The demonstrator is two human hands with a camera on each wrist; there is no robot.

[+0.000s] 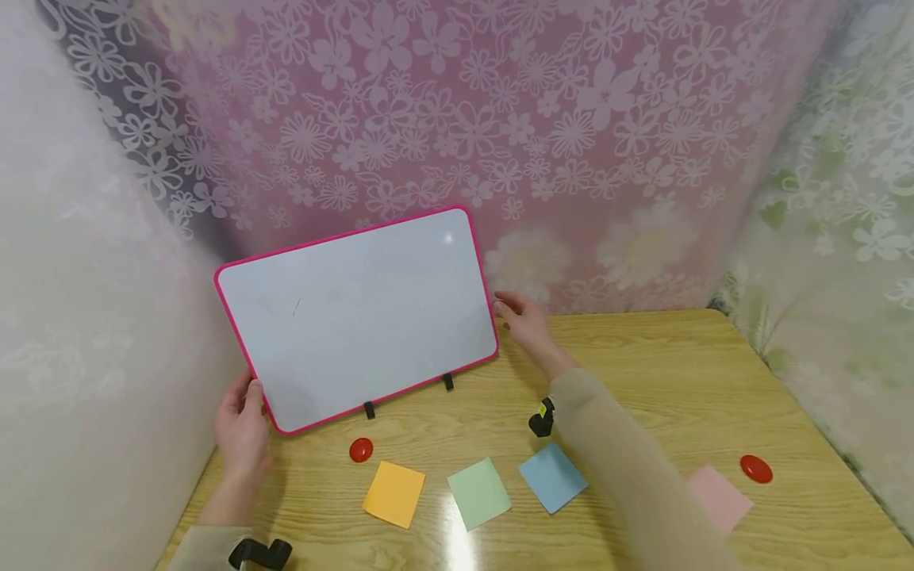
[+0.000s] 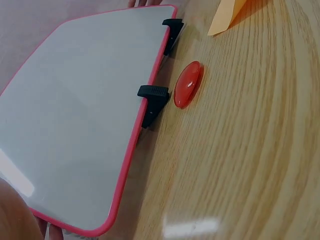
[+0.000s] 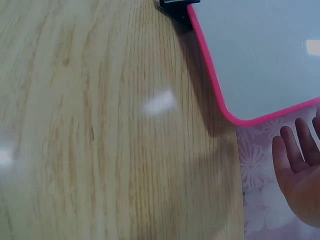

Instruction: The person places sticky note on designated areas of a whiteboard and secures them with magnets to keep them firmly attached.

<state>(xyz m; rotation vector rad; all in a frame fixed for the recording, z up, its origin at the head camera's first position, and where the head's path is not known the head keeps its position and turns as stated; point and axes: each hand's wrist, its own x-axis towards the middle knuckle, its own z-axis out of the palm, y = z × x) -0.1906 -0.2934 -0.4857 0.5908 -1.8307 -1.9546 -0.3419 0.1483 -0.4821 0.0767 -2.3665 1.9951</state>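
Left hand (image 1: 243,428) grips whiteboard (image 1: 357,317) lower corner; right hand (image 1: 524,321) open, just beside right edge.

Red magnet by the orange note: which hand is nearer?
Left. The left hand grips the whiteboard's lower-left corner, just left of the red magnet. The right hand is open beside the board's right edge, farther away.

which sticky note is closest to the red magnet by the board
The orange note: it lies just below the left red magnet; green, blue and pink lie farther right.

Bright even light, glare on table (image 1: 457,547), soft shadows, wrist views perhaps blurred, edges warped
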